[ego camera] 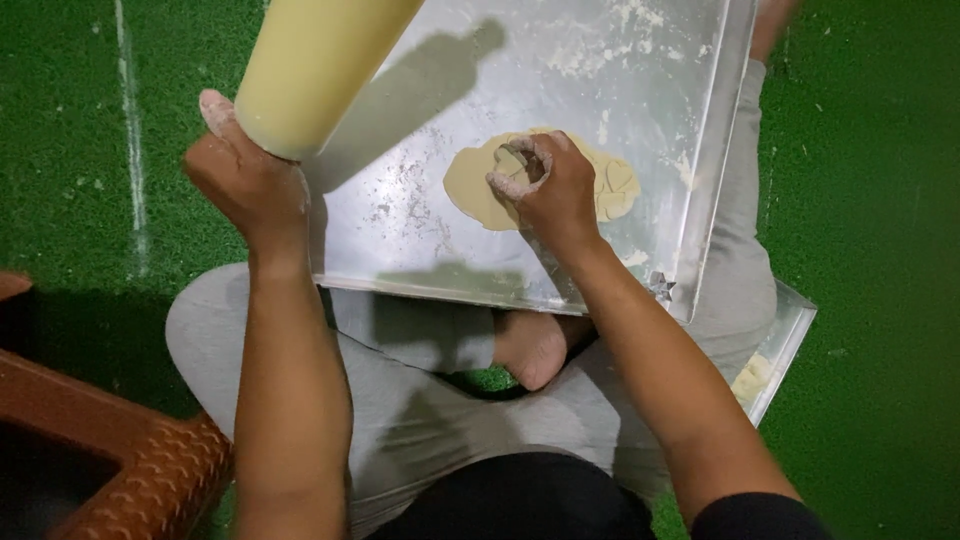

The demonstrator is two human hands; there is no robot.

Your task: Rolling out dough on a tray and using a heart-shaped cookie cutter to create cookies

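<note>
My right hand (545, 190), floury, pressed a small ring-shaped cutter (522, 163) into the flat, pale round of dough (470, 185), fingers clenched around it; shapes were already scored in the dough's right part; my left hand (245, 180) gripped the end of a smooth cream rolling pin (320, 55), held tilted above the tray's left side; the dough lay on a square, flour-dusted metal tray (420, 240) resting on my crossed legs in grey trousers (400, 400); green turf (880, 200) covered the floor; a second tray (785, 345) with dough scraps peeked out at right; a brown woven basket (150, 470) sat at lower left.
</note>
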